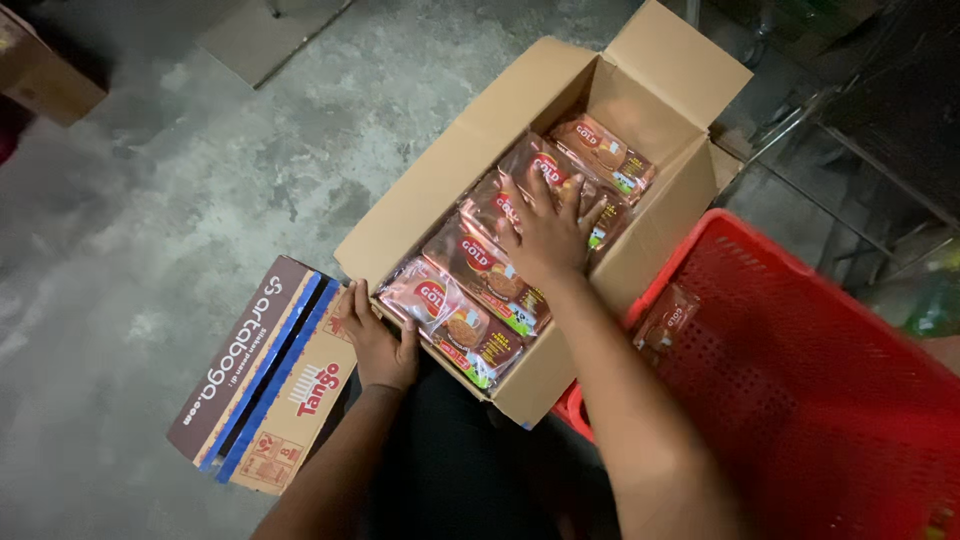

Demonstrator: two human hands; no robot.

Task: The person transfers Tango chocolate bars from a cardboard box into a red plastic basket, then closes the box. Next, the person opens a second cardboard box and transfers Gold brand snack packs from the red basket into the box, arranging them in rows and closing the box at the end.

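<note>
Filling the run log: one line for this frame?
left hand: grips open brown cardboard box corner | right hand: flat on shiny red-brown biscuit packets inside | red perforated plastic crate: beside box, one packet in it

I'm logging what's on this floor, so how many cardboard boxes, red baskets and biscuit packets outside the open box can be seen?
Open cardboard box of biscuit packets: 1
Flattened printed cardboard box: 1
Cardboard box at the top left edge: 1
Red plastic basket: 1
Biscuit packet in the basket: 1
Total: 5
</note>
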